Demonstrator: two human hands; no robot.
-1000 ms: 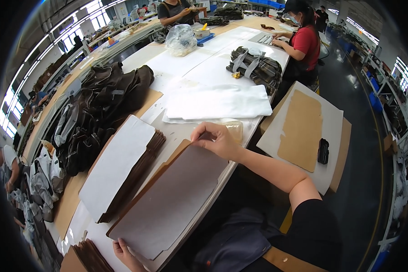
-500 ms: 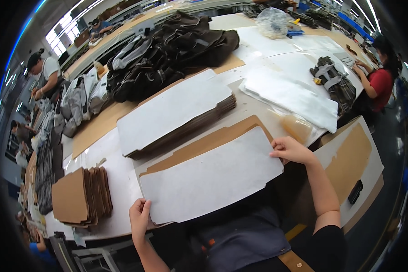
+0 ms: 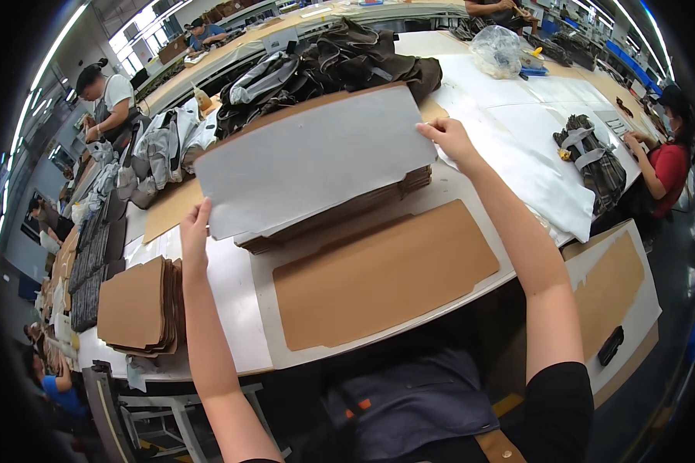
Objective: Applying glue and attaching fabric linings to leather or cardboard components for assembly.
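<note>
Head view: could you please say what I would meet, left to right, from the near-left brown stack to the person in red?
Brown stack, left hand, held pale sheet, right hand, dark bundle, person in red.

The pale grey rectangular sheet (image 3: pixel 316 158) hides the top of the layered brown stack (image 3: pixel 418 180); the edge crops a person (image 3: pixel 487 10) at one o'clock.

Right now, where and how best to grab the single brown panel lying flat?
Likely by both short ends, left hand on one, right hand on the other, from the near side: the brown panel is long, thin, uncovered, and lies flat, its near long edge close to the table edge.
</note>
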